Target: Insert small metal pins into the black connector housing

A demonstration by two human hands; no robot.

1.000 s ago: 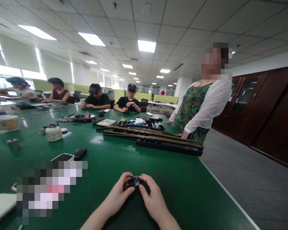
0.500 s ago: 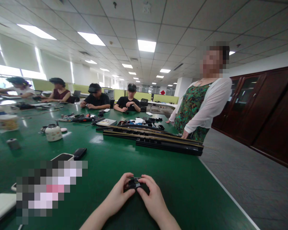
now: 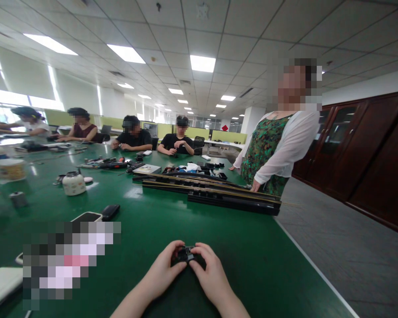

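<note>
Between my two hands, just above or on the green table [image 3: 146,265], is a small black plastic part [image 3: 186,254] with a greyish piece in it; its exact kind is too small to make out. My left hand [image 3: 170,261] grips its left side, thumb in front and fingers behind. My right hand [image 3: 204,264] pinches the right side in the same way. The fingertips cover much of the part's two ends.
Long black rails [image 3: 232,203] with thin brass-coloured rods lie across the table ahead. To the left are a white jar [image 3: 74,183], a metal cylinder [image 3: 18,199] and a black pouch [image 3: 110,212]. A person [image 3: 268,145] stands at the right edge; several others sit opposite.
My hands and the black part stay almost in place, with only a slight shift of the part. Another person's hand has come in at the far left edge.
</note>
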